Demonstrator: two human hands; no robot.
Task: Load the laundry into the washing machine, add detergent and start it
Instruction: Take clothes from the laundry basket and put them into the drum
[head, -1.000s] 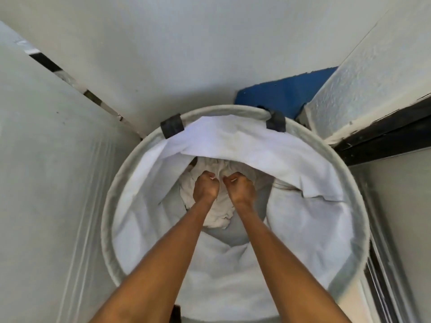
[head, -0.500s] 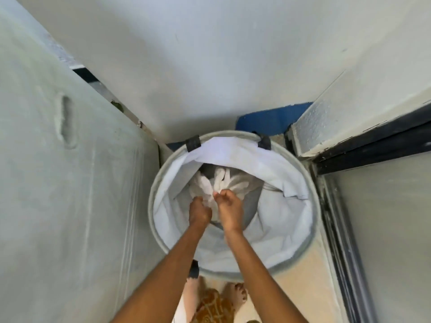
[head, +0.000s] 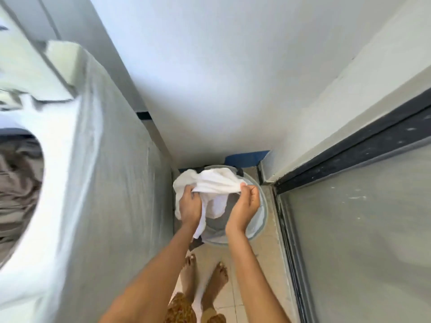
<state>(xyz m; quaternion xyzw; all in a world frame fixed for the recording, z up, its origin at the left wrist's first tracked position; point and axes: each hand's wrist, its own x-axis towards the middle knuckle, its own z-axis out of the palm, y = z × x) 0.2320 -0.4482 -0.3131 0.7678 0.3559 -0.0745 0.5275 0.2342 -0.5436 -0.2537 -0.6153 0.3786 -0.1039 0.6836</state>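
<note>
A: Head view only, so plenty cut off. Washing machine (head: pixel 93 183) smeared with motion blur, drum opening (head: pixel 21 190) sliced by the frame edge, just a bit of crumpled greyish laundry (head: pixel 16 183) visible inside. Can't read any controls up top, too blurry.

B: And the basket (head: pixel 260 220)?

A: Just beside the machine, on the side away from the drum opening, down on the tiled floor (head: pixel 270 264). Mostly hidden behind the white cloth (head: pixel 214 183) and both forearms. Only a slice of grey rim and some dark inside showing. Can't tell if anything's left in it.

B: Hands?

A: Both raised over the basket, arms reaching forward and down. Left hand (head: pixel 190 203) back-up, fingers curled into the cloth on the side nearer the machine. Right hand (head: pixel 245 206) turned palm toward the other one, pinching the cloth's edge between thumb and fingertips. Cloth stretched and bunched between them, a tail hanging down toward the basket.

B: Anything else?

A: Bare feet (head: pixel 205 283) behind the basket, nearer the camera. Blue object (head: pixel 245 156) peeking out beyond it, mostly hidden. Dark-framed door (head: pixel 349 217) on the far side from the machine.
</note>
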